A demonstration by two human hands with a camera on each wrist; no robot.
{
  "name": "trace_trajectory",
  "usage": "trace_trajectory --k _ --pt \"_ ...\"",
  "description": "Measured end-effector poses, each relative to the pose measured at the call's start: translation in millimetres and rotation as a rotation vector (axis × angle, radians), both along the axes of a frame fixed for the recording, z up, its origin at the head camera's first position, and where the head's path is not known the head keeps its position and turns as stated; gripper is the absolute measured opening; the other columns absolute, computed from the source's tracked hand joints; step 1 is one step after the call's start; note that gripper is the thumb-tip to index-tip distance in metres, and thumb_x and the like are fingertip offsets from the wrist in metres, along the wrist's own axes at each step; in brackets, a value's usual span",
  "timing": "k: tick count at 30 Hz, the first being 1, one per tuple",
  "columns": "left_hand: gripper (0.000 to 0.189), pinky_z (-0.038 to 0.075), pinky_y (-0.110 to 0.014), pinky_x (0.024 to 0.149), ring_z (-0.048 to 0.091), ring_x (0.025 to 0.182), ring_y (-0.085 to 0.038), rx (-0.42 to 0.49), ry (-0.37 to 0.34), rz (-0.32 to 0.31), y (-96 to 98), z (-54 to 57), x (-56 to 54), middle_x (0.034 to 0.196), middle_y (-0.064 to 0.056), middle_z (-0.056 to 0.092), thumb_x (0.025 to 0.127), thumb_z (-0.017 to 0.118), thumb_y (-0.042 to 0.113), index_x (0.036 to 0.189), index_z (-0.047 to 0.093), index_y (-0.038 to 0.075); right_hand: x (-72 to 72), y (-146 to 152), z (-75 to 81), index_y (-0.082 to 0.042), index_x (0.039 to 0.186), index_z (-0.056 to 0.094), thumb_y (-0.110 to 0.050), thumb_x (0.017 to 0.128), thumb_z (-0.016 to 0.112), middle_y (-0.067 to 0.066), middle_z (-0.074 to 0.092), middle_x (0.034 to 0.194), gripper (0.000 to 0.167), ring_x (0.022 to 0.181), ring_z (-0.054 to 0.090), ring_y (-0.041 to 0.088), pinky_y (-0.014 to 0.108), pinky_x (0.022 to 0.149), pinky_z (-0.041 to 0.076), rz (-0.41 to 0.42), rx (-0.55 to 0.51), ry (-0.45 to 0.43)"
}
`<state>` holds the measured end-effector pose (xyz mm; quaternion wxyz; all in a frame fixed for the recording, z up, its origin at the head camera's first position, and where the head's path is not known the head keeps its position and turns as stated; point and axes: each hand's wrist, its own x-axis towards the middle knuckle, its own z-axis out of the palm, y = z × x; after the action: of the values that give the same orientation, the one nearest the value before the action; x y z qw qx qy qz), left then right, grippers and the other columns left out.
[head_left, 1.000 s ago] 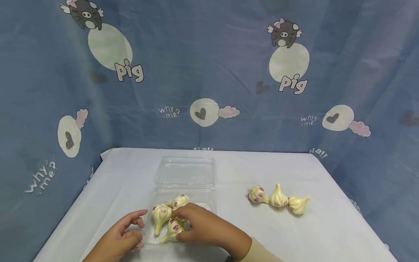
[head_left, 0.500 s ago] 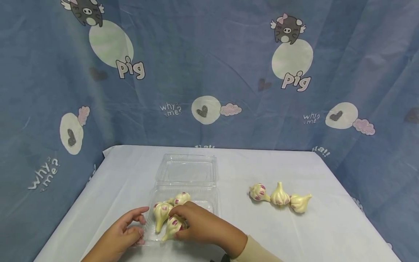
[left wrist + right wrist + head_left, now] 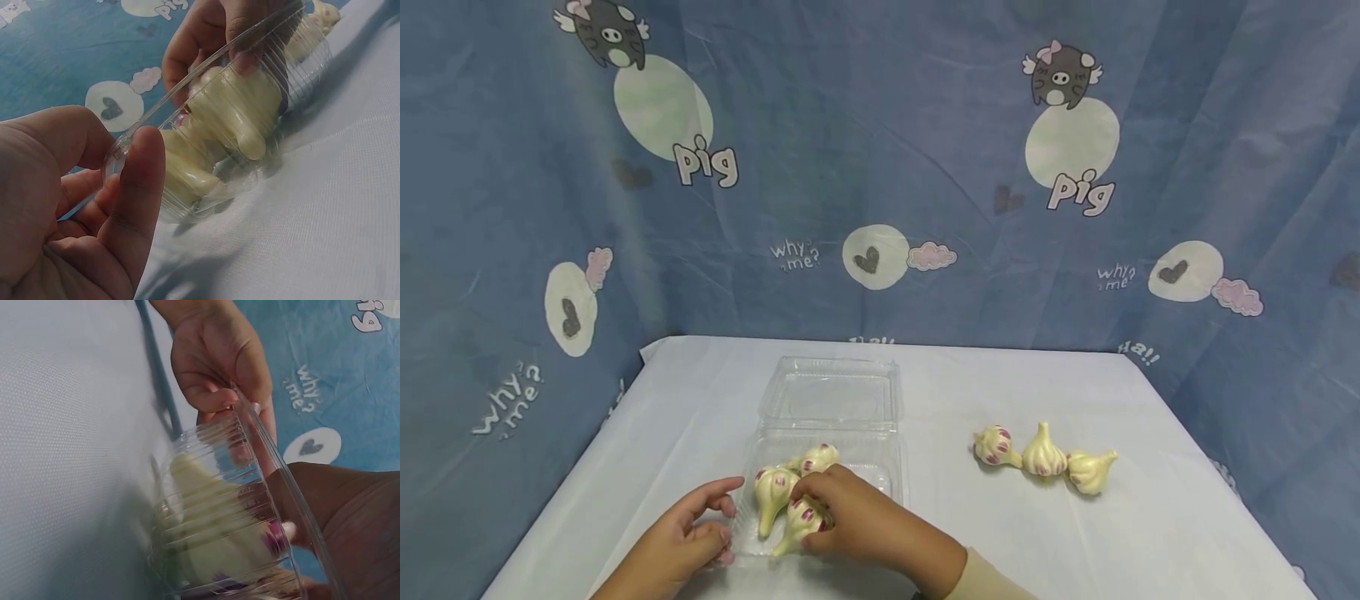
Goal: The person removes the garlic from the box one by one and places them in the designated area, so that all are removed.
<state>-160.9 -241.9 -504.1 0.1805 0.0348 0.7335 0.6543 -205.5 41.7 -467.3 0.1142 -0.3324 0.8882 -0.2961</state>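
Note:
A clear plastic clamshell box (image 3: 745, 546) lies with its lid folded back, and three cream garlic bulbs with purple marks show in its base. My left hand (image 3: 673, 542) pinches the box's left rim between thumb and fingers, plainest in the left wrist view at the rim corner (image 3: 119, 153). Reaching into the base, my right hand (image 3: 857, 512) grips the nearest garlic bulb (image 3: 801, 518), thumb on the near side and fingers over the far side. Beside it are the left garlic bulb (image 3: 773, 492) and the back garlic bulb (image 3: 820, 457). My right palm hides part of the base.
To the right, three more bulbs form a row on the white cloth: a purple-marked garlic bulb (image 3: 995, 446), an upright garlic bulb (image 3: 1043, 454) and a tilted garlic bulb (image 3: 1088, 472). The open lid (image 3: 831, 393) lies behind the base. A blue printed curtain (image 3: 880, 167) hangs behind the table.
The head view shifts slightly. Both hands and the garlic bulbs keep nearly the same places relative to the box.

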Motion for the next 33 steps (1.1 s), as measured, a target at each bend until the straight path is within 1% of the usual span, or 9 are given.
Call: trace_trajectory --k 6,15,19,22,24,26,31,33 --pt "0.072 0.062 -0.035 0.082 0.060 0.077 -0.013 -0.021 0.000 0.020 0.7 1.9 0.6 0.125 -0.016 0.039 0.103 0.062 0.010 0.162 0.024 -0.005 0.8 1.3 1.6 -0.031 0.122 0.067 -0.021 0.083 0.086 -0.012 0.058 0.117 0.045 0.104 0.051 -0.002 0.022 0.094 0.049 0.000 -0.035 0.007" --pt "0.070 0.062 -0.033 0.078 0.059 0.074 -0.013 -0.047 0.024 0.020 1.3 -0.6 1.8 0.123 -0.017 0.042 0.102 0.060 0.005 0.160 0.024 -0.008 1.7 6.6 7.0 -0.030 0.123 0.067 -0.021 0.085 0.084 -0.011 0.060 0.127 0.043 0.111 0.053 -0.001 0.024 0.097 0.049 -0.013 -0.060 0.026" --pt "0.070 0.061 -0.033 0.078 0.059 0.072 -0.012 -0.045 0.035 0.013 1.1 -0.7 1.7 0.123 -0.017 0.042 0.102 0.060 0.005 0.160 0.024 -0.009 0.7 10.0 10.0 -0.027 0.126 0.067 -0.020 0.086 0.082 -0.010 0.061 0.126 0.043 0.113 0.053 -0.001 0.024 0.097 0.049 -0.004 -0.071 0.060" --pt "0.071 0.062 -0.033 0.079 0.058 0.072 -0.011 -0.043 0.028 0.015 0.9 0.2 1.1 0.123 -0.017 0.041 0.102 0.060 0.006 0.160 0.024 -0.008 -0.4 12.3 11.4 -0.024 0.130 0.066 -0.019 0.087 0.081 -0.010 0.063 0.125 0.046 0.112 0.053 -0.001 0.023 0.097 0.049 0.005 -0.078 0.082" --pt "0.071 0.062 -0.033 0.080 0.058 0.071 -0.011 -0.044 0.024 0.021 1.2 0.7 0.4 0.123 -0.017 0.041 0.102 0.061 0.007 0.161 0.024 -0.007 -1.0 14.5 12.3 -0.024 0.133 0.066 -0.020 0.088 0.080 -0.010 0.063 0.125 0.048 0.112 0.054 -0.001 0.022 0.095 0.049 0.005 -0.091 0.070" --pt "0.072 0.062 -0.033 0.080 0.058 0.071 -0.011 -0.042 0.012 0.029 2.0 0.9 -0.2 0.123 -0.016 0.041 0.101 0.062 0.008 0.161 0.025 -0.005 -0.9 17.3 13.1 -0.024 0.134 0.066 -0.018 0.088 0.080 -0.009 0.061 0.126 0.048 0.112 0.055 0.001 0.020 0.091 0.051 -0.012 -0.121 0.019" --pt "0.072 0.062 -0.034 0.080 0.057 0.071 -0.012 -0.044 0.018 0.032 3.2 -0.1 0.3 0.124 -0.018 0.040 0.100 0.062 0.007 0.161 0.026 -0.005 1.2 25.2 16.2 -0.028 0.129 0.066 -0.011 0.089 0.079 -0.006 0.057 0.127 0.045 0.118 0.058 0.009 0.015 0.084 0.055 -0.072 -0.232 -0.146" --pt "0.071 0.062 -0.034 0.080 0.057 0.070 -0.012 -0.047 0.022 0.031 2.6 0.1 0.8 0.125 -0.019 0.040 0.101 0.062 0.007 0.161 0.026 -0.005 2.2 27.5 16.7 -0.029 0.129 0.066 -0.010 0.090 0.079 -0.006 0.057 0.129 0.045 0.121 0.059 0.010 0.015 0.084 0.055 -0.080 -0.253 -0.169"
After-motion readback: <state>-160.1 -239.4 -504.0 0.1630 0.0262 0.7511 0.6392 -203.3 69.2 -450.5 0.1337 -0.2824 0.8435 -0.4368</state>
